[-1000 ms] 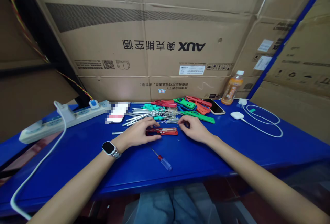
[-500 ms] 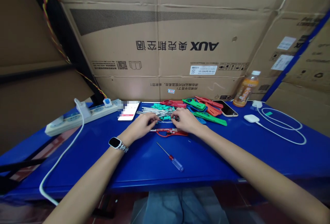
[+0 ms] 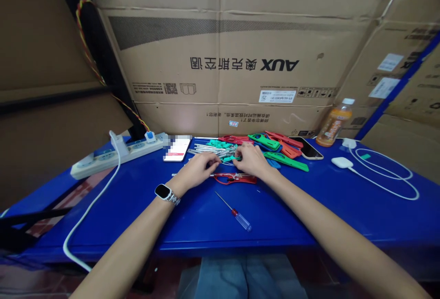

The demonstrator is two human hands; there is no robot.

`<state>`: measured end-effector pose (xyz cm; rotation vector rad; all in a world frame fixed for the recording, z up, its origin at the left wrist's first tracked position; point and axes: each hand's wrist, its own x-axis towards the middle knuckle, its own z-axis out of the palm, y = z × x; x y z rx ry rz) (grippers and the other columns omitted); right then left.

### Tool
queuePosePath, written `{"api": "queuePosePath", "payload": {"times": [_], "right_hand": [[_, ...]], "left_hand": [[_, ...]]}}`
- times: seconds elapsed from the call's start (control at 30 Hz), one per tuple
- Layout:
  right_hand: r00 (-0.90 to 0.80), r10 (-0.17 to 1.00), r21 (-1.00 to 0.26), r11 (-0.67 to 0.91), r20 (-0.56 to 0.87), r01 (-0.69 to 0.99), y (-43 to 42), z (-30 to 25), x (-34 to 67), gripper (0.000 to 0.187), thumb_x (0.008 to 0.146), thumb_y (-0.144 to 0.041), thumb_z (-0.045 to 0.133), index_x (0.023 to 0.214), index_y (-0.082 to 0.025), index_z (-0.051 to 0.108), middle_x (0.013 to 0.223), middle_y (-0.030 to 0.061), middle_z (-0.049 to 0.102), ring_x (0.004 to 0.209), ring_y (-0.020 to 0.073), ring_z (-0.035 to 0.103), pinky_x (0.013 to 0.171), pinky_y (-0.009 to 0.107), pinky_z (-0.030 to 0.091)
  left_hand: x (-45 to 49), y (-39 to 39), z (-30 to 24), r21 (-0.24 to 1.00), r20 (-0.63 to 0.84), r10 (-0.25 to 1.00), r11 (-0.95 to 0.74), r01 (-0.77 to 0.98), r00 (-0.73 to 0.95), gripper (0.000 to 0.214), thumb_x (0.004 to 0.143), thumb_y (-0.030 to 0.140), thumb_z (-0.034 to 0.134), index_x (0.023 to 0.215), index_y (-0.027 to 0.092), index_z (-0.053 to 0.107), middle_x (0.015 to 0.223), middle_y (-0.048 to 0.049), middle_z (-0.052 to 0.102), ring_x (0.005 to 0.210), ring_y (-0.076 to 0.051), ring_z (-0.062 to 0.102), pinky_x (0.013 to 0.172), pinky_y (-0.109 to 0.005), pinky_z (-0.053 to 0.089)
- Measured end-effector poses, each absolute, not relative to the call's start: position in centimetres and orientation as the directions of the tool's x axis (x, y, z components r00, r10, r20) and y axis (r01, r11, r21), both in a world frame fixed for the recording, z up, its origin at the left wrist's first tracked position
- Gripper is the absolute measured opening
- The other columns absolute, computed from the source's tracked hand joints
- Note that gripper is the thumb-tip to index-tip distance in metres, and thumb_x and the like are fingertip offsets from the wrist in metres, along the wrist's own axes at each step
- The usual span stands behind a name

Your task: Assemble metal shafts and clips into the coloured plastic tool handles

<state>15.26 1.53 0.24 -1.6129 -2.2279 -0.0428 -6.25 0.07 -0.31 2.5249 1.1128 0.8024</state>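
My left hand (image 3: 201,168), with a watch at the wrist, is closed, its thumb and fingertips pressed together at the left side of the pile. My right hand (image 3: 252,159) is also closed, its fingertips down among the small teal plastic parts (image 3: 220,144). Whatever either hand pinches is too small or hidden to make out. Thin metal tubes (image 3: 202,149) lie beside the teal parts. Just in front of the hands is an opened red lighter casing (image 3: 235,179) with a metal tube, its inside parts showing. Closer to me rests a screwdriver (image 3: 241,219) with a clear handle.
Green lighter casings (image 3: 287,160) and red ones (image 3: 290,147) are heaped to the right, next to a phone (image 3: 311,148). A drink bottle (image 3: 334,122) and white charger cable (image 3: 388,189) stand farther right. At left are a power strip (image 3: 130,153) and another phone (image 3: 178,148).
The whole view has shifted slightly, so things appear a little farther right. Both hands stay over the same spot, closed, with only small finger movement.
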Motion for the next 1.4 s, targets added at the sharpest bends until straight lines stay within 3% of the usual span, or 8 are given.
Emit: {"api": "queuePosePath", "payload": {"times": [0.13, 0.27, 0.37, 0.53, 0.73, 1.03, 1.23, 1.4], "right_hand": [[-0.21, 0.898, -0.443, 0.381, 0.387, 0.812, 1.4, 0.1, 16.1, 0.011, 0.078, -0.029, 0.066, 0.076, -0.018, 0.065, 0.081, 0.0052, 0.068, 0.077, 0.0194, 0.061, 0.071, 0.031, 0.042], [-0.226, 0.909, -0.758, 0.417, 0.351, 0.501, 1.0, 0.0, 16.4, 0.016, 0.079, -0.032, 0.066, 0.075, -0.017, 0.063, 0.065, 0.0017, 0.066, 0.059, 0.0144, 0.059, 0.058, 0.026, 0.043], [-0.287, 0.896, -0.856, 0.42, 0.338, 0.302, 0.2, -0.1, 16.2, 0.025, 0.075, -0.04, 0.072, 0.076, -0.017, 0.063, 0.064, 0.0012, 0.065, 0.056, 0.0133, 0.057, 0.055, 0.025, 0.042], [-0.324, 0.88, -0.9, 0.409, 0.346, 0.15, -0.6, -0.5, 15.6, 0.031, 0.074, -0.047, 0.073, 0.08, -0.017, 0.067, 0.064, -0.0002, 0.064, 0.055, 0.0121, 0.054, 0.053, 0.025, 0.042], [-0.278, 0.845, -0.839, 0.514, 0.458, 0.18, -1.1, -0.4, 14.9, 0.03, 0.08, -0.046, 0.068, 0.09, -0.018, 0.068, 0.087, 0.0038, 0.068, 0.072, 0.0154, 0.059, 0.07, 0.03, 0.048], [-0.261, 0.863, -0.867, 0.478, 0.432, 0.143, -1.4, -0.8, 14.6, 0.032, 0.083, -0.048, 0.065, 0.095, -0.019, 0.067, 0.091, 0.0045, 0.071, 0.079, 0.018, 0.063, 0.076, 0.032, 0.05], [-0.291, 0.86, -0.891, 0.451, 0.419, 0.051, -1.5, -0.5, 14.5, 0.032, 0.081, -0.047, 0.068, 0.098, -0.02, 0.066, 0.091, 0.0033, 0.071, 0.084, 0.0185, 0.066, 0.08, 0.033, 0.05], [-0.326, 0.906, -0.962, 0.268, 0.269, -0.049, -1.3, -0.1, 14.9, 0.035, 0.075, -0.049, 0.072, 0.096, -0.021, 0.068, 0.079, 0.0008, 0.068, 0.071, 0.0151, 0.062, 0.06, 0.026, 0.045]], "left_hand": [[-6.0, -0.4, 0.1, 0.435, 0.44, 0.72, -0.694, 0.574, 0.537, 0.017, 0.094, 0.024, 0.051, 0.096, 0.019, 0.066, 0.093, -0.0055, 0.066, 0.087, -0.021, 0.062, 0.079, -0.033, 0.048], [-5.4, -1.0, 0.2, 0.436, 0.525, 0.684, -0.728, 0.53, 0.507, 0.02, 0.096, 0.024, 0.05, 0.111, 0.02, 0.062, 0.106, -0.0066, 0.061, 0.095, -0.02, 0.06, 0.083, -0.034, 0.049], [-4.9, -1.4, 0.3, 0.418, 0.581, 0.645, -0.76, 0.498, 0.497, 0.028, 0.095, 0.024, 0.053, 0.123, 0.023, 0.057, 0.116, -0.0078, 0.056, 0.103, -0.021, 0.058, 0.088, -0.035, 0.05], [-4.4, -1.8, 0.4, 0.418, 0.571, 0.628, -0.777, 0.471, 0.529, 0.013, 0.094, 0.026, 0.057, 0.104, 0.02, 0.064, 0.099, -0.0064, 0.064, 0.097, -0.022, 0.061, 0.088, -0.037, 0.049], [-3.6, -2.2, 0.4, 0.669, 0.532, 0.722, -0.679, 0.303, 0.442, 0.04, 0.094, 0.026, 0.054, 0.133, 0.02, 0.049, 0.086, -0.0017, 0.066, 0.076, -0.015, 0.062, 0.072, -0.028, 0.05], [-3.5, -1.5, 0.1, 0.906, 0.393, 0.846, -0.424, 0.007, 0.362, 0.036, 0.085, 0.039, 0.069, 0.108, 0.019, 0.051, 0.082, -0.0019, 0.07, 0.076, -0.016, 0.068, 0.074, -0.03, 0.054], [-3.5, -1.3, 0.0, 0.915, 0.389, 0.859, -0.403, -0.03, 0.333, 0.039, 0.081, 0.044, 0.072, 0.097, 0.02, 0.046, 0.074, 0.0014, 0.068, 0.072, -0.014, 0.067, 0.072, -0.028, 0.053], [-3.8, -1.4, 0.0, 0.834, 0.471, 0.826, -0.532, 0.149, 0.31, 0.026, 0.089, 0.041, 0.063, 0.093, 0.018, 0.052, 0.082, -0.0015, 0.064, 0.076, -0.014, 0.063, 0.07, -0.027, 0.05]]}}
